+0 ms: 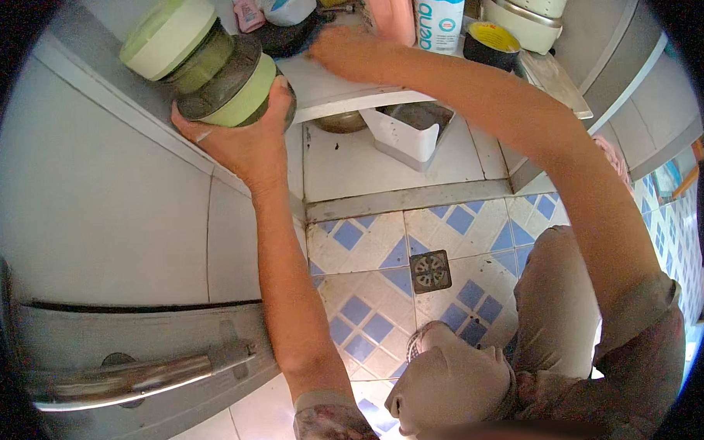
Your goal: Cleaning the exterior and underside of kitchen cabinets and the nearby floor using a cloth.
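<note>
My left hand [239, 145] grips the lower of two stacked, tilted round containers. This lower container [237, 96] is dark and see-through with a light green band. Above it, the upper container [174, 37] has a pale green and white lid. My right hand [346, 54], a little blurred, reaches across the white shelf [330, 93] to a black round object [284, 39]. Its fingertips are bent and partly hidden, so I cannot tell whether they hold anything. A small pink bottle [247, 13] and a white and blue packet [289, 6] lie at the black object.
Along the shelf stand a pink container [392, 15], a white and blue can [441, 19], a black tub with a yellow top [491, 46] and a cream perforated appliance [522, 19]. A white plastic basket [407, 142] sits below. The tiled floor has a drain [430, 271]. A metal handle [130, 376] juts out at left.
</note>
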Tool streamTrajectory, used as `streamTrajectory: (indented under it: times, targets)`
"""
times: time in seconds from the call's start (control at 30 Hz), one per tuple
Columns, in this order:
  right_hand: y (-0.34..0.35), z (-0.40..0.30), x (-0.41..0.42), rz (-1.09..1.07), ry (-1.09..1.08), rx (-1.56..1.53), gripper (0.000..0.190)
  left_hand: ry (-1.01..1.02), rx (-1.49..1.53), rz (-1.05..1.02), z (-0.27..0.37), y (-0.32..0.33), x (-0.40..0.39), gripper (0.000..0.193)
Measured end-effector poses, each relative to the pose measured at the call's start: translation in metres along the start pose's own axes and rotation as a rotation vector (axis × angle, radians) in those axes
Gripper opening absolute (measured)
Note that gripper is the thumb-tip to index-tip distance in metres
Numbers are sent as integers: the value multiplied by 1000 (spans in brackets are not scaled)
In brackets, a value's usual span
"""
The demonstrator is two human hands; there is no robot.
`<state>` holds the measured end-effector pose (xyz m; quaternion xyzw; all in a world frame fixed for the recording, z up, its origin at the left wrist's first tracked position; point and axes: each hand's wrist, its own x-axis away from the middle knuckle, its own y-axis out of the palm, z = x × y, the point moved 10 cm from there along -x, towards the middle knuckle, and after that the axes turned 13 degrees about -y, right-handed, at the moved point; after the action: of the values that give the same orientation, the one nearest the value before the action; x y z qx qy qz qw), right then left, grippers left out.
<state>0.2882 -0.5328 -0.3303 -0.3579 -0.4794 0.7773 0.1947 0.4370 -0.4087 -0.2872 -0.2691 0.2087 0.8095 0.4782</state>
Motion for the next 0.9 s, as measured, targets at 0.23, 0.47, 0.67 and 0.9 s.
streamTrajectory:
  times: [0.23, 0.47, 0.67, 0.9]
  targets:
    - [-27, 3, 35, -66, 78, 47, 14, 71, -204, 56, 3, -1, 0, 100]
    - [-19, -37, 16, 6, -195, -152, 16, 48, -55, 7, 2, 11, 2, 99]
    - [-58, -50, 85, 10, -300, -332, 25, 136, -201, 59, -3, -1, -5, 102]
    - [-88, -36, 160, -47, -254, -261, 24, 42, -246, 73, -8, 0, -3, 104]
